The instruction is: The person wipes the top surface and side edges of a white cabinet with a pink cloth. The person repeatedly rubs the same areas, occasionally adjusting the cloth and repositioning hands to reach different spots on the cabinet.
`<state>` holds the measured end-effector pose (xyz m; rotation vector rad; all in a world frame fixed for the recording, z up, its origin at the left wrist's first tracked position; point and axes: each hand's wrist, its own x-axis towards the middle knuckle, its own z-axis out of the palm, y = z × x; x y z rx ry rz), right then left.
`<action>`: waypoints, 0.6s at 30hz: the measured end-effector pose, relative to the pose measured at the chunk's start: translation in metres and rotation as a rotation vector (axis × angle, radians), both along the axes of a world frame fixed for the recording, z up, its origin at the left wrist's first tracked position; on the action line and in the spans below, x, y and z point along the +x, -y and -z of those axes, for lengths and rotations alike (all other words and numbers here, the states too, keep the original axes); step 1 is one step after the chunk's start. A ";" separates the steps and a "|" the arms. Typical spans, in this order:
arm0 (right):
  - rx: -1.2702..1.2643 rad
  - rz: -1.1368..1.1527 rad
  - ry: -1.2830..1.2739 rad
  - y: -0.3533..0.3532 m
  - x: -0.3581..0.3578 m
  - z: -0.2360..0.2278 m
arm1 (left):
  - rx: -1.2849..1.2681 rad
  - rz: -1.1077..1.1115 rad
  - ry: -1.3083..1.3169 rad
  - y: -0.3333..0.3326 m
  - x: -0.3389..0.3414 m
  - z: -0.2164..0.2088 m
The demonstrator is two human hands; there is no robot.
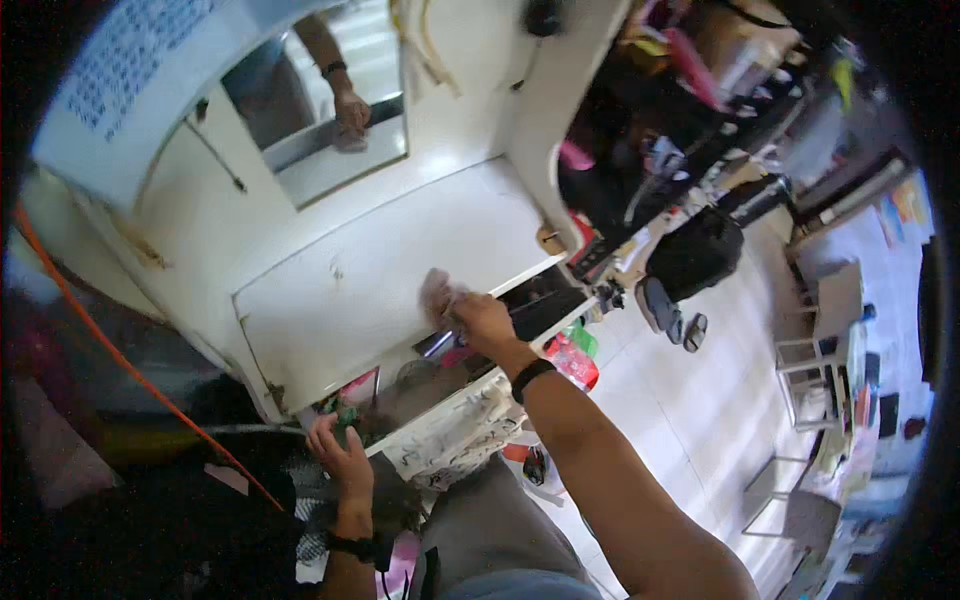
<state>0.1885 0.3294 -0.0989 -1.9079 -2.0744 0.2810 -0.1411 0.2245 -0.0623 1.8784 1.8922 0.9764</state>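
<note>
A crumpled greyish-pink cloth [437,296] is in my right hand [485,324], whose fingers are closed round it. The cloth, a little blurred, is over the front part of a white dressing-table top [400,248]. Below my right hand, the drawer [412,398] under the top is pulled out, with small items inside. My left hand [343,462] is at the drawer's left front corner, fingers apart and holding nothing I can see. Whether its fingertips touch the drawer is hard to tell. A mirror [300,150] behind the top reflects my right hand and the cloth.
An orange cord [130,350] slants down the left side. Cluttered dark shelves [640,150] rise beyond the table's right side. Slippers [660,308] and a black bag [697,252] lie on the tiled floor. Chairs [810,515] stand farther right. A patterned cloth [455,430] hangs below the drawer.
</note>
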 end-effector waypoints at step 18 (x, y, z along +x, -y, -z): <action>0.072 1.030 -0.025 0.491 0.070 -0.136 | -0.592 0.929 -0.060 0.030 0.113 -0.033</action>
